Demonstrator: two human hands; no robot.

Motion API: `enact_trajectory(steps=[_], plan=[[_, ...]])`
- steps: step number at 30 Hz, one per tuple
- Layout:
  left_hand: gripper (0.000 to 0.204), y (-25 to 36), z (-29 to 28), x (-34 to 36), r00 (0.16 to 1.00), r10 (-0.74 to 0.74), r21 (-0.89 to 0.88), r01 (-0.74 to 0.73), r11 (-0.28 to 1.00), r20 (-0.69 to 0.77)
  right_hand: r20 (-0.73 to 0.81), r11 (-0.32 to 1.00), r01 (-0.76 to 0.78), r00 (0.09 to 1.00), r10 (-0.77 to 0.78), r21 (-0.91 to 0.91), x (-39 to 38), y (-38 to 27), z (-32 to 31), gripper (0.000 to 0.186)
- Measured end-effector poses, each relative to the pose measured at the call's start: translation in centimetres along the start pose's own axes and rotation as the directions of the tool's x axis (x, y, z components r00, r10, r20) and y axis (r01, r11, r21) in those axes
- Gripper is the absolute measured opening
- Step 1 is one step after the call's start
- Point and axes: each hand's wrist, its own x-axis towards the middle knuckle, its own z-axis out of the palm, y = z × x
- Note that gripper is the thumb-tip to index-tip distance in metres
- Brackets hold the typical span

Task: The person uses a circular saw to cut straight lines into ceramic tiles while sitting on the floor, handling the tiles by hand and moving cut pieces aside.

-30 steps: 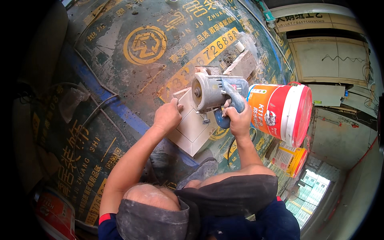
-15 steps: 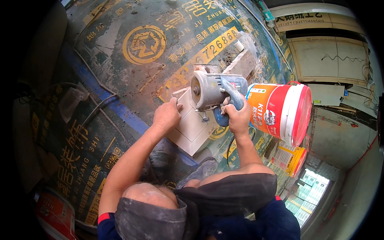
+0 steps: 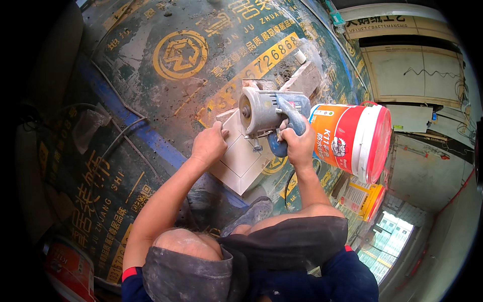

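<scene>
The grip of the left hand (image 3: 209, 147) is curled closed at the left edge of a pale tile (image 3: 240, 163), thumb and fingertips pinching its rim, while the grip of the right hand (image 3: 300, 143) is wrapped firmly around the blue rear handle of a grey power cutter (image 3: 266, 113). The tile, marked with thin dark lines, lies low in front of the person's knees above the green printed floor covering (image 3: 146, 105), one corner pointing toward the body. The cutter sits over the tile's far right part, its round guard facing left; whether the blade touches the surface is hidden. Just right of the right hand, a large red, orange and white bucket (image 3: 367, 143) lies near the cutter, with a smaller yellow bucket (image 3: 363, 199) nearer the body. Beyond the cutter are a dusty slab (image 3: 306, 80) and a short white tube (image 3: 300, 56)
</scene>
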Motion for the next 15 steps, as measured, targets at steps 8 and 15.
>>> enact_trajectory(steps=[8, 15], plan=[[0.026, 0.08, -0.11, -0.01, 1.000, -0.007, -0.022, 0.007, 1.000, 0.004, 0.020, 1.000, -0.021, 1.000, 0.021, -0.021, 0.13, -0.18, -0.06, 0.014], [0.026, 0.14, -0.15, 0.03, 1.000, -0.021, -0.024, 0.021, 0.999, 0.014, 0.014, 1.000, -0.012, 1.000, 0.012, -0.013, 0.04, -0.30, 0.12, 0.009]])
